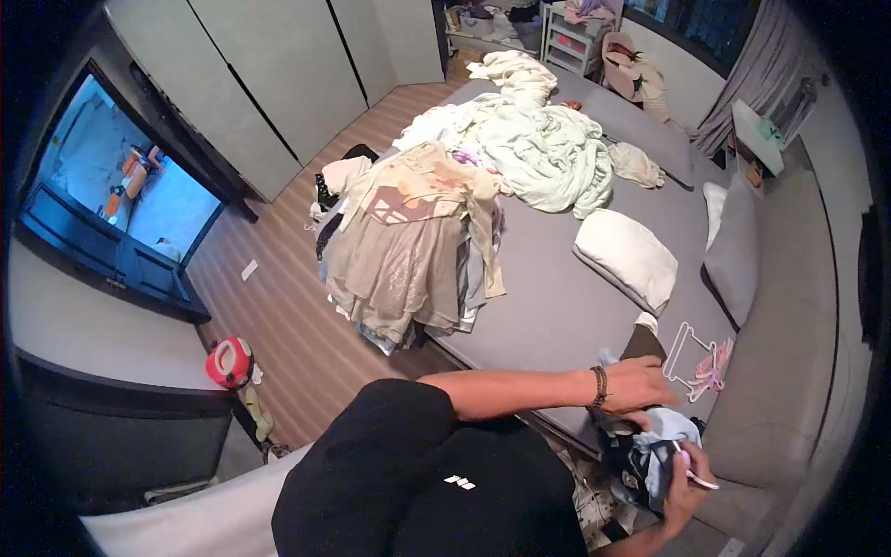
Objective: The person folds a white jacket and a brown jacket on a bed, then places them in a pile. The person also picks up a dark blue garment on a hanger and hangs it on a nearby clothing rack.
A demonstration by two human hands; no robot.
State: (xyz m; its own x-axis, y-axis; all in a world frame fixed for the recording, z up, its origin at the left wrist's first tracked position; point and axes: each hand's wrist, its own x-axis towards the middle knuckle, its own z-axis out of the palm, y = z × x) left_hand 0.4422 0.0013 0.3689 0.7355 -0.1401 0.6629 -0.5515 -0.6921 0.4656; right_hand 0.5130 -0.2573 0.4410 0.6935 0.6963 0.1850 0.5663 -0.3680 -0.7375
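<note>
At the lower right, my left hand (637,390) reaches across, a beaded bracelet on its wrist. It is over a bundle of clothes, its fingers by a light blue garment (669,423); whether they pinch the cloth is not clear. My right hand (686,484) grips a white clothes hanger (703,482) with a pinkish part, beside the same garment. Dark clothing (619,449) hangs below, at the bed's edge. A dark brown cloth (644,344) lies just beyond my left hand. White and pink hangers (706,369) rest on the bed to the right.
A heap of clothes (411,244) covers the near left corner of the grey bed (543,292). Behind it lies a rumpled pale green quilt (536,146). A folded white pillow (626,257) and a grey pillow (734,250) are on the right. A red object (230,362) stands on the floor.
</note>
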